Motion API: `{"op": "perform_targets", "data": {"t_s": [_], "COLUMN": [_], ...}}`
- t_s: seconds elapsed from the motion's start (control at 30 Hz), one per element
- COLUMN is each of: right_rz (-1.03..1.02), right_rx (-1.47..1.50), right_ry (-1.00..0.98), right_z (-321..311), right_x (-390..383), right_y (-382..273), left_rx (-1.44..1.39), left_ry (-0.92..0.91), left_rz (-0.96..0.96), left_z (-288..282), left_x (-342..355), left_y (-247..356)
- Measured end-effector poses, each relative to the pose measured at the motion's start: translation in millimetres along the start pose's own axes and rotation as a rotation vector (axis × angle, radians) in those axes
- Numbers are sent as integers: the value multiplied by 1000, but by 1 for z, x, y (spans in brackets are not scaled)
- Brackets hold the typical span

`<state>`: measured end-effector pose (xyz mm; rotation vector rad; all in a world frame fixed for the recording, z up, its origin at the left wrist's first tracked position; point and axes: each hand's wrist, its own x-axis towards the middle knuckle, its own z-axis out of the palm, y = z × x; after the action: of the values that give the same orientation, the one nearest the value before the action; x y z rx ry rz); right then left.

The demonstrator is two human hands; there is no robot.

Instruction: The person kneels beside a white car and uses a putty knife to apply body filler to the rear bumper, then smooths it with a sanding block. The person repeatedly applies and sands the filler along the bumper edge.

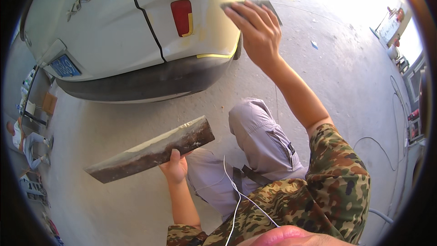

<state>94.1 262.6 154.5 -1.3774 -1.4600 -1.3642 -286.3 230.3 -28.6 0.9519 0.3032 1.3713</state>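
Note:
My left hand (pixel 175 167) grips a long, dark, stained flat board (pixel 150 155) from below, its thumb on the face. Pale yellow putty (pixel 184 126) lies along the board's upper edge. Up at the car's rear corner, my right hand (pixel 263 29) is closed on a thin dark flat spreader (pixel 272 10), partly hidden by my fingers. A yellowish filler patch (pixel 223 7) covers the white car's (pixel 109 32) corner just left of that hand; whether the spreader touches it I cannot tell. Yellow tape borders the red tail light (pixel 181 16), and a tape strip (pixel 211 56) runs above the bumper.
The dark bumper (pixel 150 82) juts out low ahead of my bent knees. At far left a person (pixel 29 143) sits near a cardboard box (pixel 49 103). Hoses (pixel 393 123) lie on the concrete floor at right, beside stored equipment. A white cable (pixel 236 196) hangs over my lap.

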Motion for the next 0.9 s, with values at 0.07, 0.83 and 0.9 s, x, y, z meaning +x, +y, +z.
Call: {"op": "perform_targets", "data": {"t_s": [0.07, 0.83, 0.9], "right_rz": [-28, -58, -23], "right_rx": [-12, 138, 125], "right_ry": [173, 345, 274], "right_z": [23, 48, 41], "right_x": [25, 53, 42], "right_y": [12, -7, -9], "left_rx": [13, 13, -6], "left_ry": [-10, 84, 73], "left_rz": [12, -2, -19], "left_z": [1, 3, 2], "left_x": [-3, -19, -18], "left_y": [3, 7, 7]}}
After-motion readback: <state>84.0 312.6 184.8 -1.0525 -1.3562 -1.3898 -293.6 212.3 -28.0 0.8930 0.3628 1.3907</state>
